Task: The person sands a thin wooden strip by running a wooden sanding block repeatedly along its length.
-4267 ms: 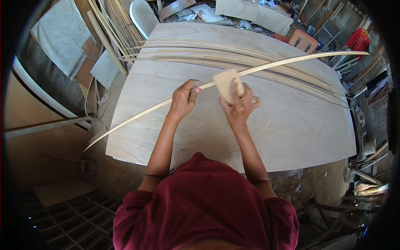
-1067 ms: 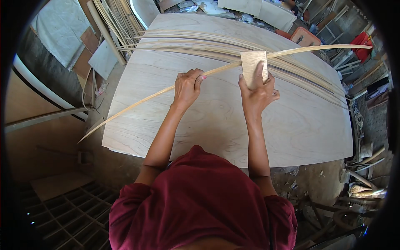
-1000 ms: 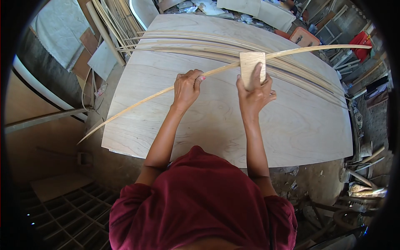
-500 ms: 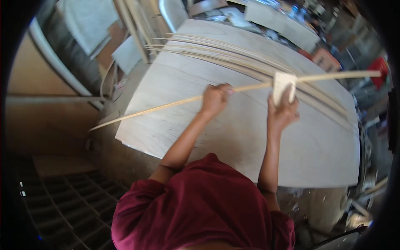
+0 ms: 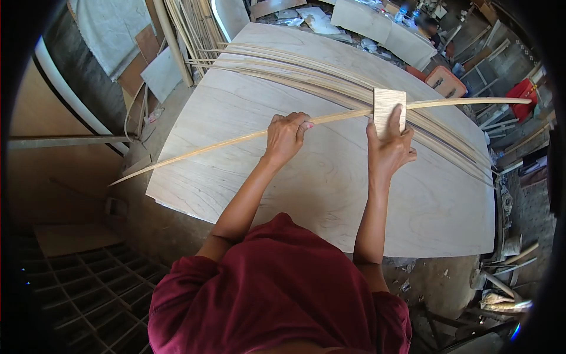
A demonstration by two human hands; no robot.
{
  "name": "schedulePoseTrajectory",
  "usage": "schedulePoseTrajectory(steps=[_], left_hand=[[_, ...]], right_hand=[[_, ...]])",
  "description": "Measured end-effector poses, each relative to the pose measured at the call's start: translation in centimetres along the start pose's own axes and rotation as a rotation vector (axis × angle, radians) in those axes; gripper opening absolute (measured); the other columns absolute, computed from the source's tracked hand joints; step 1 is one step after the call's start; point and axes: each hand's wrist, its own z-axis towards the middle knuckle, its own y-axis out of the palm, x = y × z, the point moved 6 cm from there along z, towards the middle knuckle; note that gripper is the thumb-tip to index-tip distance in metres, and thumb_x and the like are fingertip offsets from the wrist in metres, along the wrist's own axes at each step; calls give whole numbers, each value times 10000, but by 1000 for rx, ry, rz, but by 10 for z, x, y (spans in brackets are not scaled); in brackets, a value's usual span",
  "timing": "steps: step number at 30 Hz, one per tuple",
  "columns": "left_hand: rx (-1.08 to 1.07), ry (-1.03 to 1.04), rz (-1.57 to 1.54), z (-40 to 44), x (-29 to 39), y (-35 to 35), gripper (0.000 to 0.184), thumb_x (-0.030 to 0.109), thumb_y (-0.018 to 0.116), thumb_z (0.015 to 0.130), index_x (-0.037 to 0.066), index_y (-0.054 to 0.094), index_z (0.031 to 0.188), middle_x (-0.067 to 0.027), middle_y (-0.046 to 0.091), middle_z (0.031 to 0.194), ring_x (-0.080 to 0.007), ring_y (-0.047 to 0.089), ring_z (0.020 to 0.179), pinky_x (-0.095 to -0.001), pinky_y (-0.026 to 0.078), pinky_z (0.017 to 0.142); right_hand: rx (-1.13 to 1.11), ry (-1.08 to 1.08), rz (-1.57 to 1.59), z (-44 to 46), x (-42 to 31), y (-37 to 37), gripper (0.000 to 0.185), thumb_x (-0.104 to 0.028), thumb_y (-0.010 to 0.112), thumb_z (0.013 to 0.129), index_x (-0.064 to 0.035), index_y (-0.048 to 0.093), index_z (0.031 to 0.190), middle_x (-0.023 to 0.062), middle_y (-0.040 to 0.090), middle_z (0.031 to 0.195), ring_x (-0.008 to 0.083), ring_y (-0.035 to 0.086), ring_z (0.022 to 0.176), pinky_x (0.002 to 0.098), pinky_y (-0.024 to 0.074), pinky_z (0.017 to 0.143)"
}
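Note:
A long, thin wooden strip lies slantwise above the table, its left end reaching past the table's edge. My left hand is closed around the strip near its middle. My right hand grips a small flat rectangular piece of wood, index finger stretched along its face. That piece sits across the strip and hides a short length of it; whether it wraps around the strip I cannot tell. Behind both hands, several more wooden strips lie in a loose bundle on the table.
The pale plywood table fills the middle. Upright strips lean at the back left, beside boards. A second work table with clutter stands at the back. An orange-red object and a red cloth are at the right.
The whole view has shifted slightly and become sharper. Both hands keep their hold on the strip and the flat wooden piece, with little visible movement relative to the table.

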Motion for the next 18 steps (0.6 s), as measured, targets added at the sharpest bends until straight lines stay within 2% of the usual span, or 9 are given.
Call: schedulePoseTrajectory(steps=[3,8,11,12,14,18], left_hand=[[4,-10,-14,2,3,0,39,105,596,816,75,620,814,-66,645,790,-253,574,655,-348,382,668],[24,-20,15,7,3,-6,42,108,593,823,75,618,822,-65,645,782,-260,573,658,-346,384,670],[-34,-51,21,7,3,-9,88,126,599,831,42,626,834,-86,652,804,-275,573,645,-344,401,663],[-9,-41,9,7,4,-10,89,125,602,830,39,627,834,-91,650,791,-278,572,643,-343,402,663],[24,-32,-10,6,6,-11,91,124,605,828,36,628,834,-97,647,779,-282,571,641,-342,404,663],[-14,-66,-35,3,1,-3,72,128,600,829,61,626,820,-68,649,779,-260,577,656,-348,388,676]], right_hand=[[-17,10,-8,-5,-1,1,757,-280,766,617,-116,493,1304,168,531,1050,242,492,970,422,247,756],[-162,-266,85,-65,-56,26,763,-274,765,613,-126,489,1309,157,531,1054,244,487,976,428,247,764],[-72,-287,67,-48,-46,19,755,-266,764,618,-128,490,1308,147,538,1023,249,487,956,419,244,747],[-79,-284,66,-38,-40,14,755,-266,764,618,-128,490,1308,147,538,1023,249,487,956,419,244,747],[8,-111,29,-10,-20,-2,746,-266,763,624,-127,493,1305,135,546,989,244,491,927,404,237,725],[31,-53,-15,-2,-7,-5,735,-269,763,631,-125,496,1301,129,551,972,234,492,899,389,226,710]])
